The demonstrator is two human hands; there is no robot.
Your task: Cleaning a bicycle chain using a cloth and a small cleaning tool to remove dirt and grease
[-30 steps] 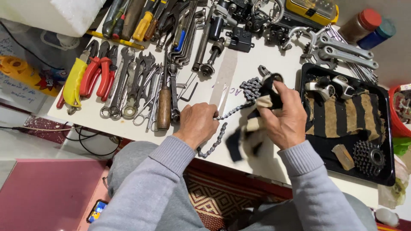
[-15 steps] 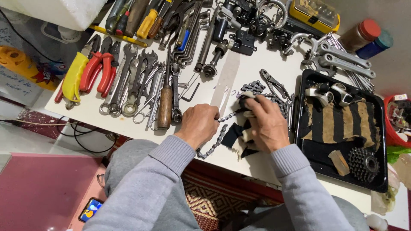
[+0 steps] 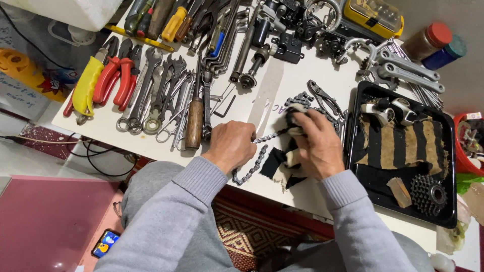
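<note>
We pin the grey metal bicycle chain (image 3: 252, 163) on the white desk (image 3: 282, 85) with left hand (image 3: 232, 146) fingers clamped, right hand (image 3: 317, 146) fingers gripping the black-and-cream striped rag (image 3: 282, 163) around it at one o'clock, cleaning seemingly midway.

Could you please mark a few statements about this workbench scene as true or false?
1. The left hand pins the bicycle chain against the table. True.
2. The right hand presses a striped rag around the chain. True.
3. The gear cassette lies among the wrenches on the left. False: it sits in the black tray on the right.
4. The red-handled pliers are in the left hand. False: they lie untouched on the table, beside the yellow-handled cutters.
5. A wooden-handled tool lies just beside the left hand. True.
</note>
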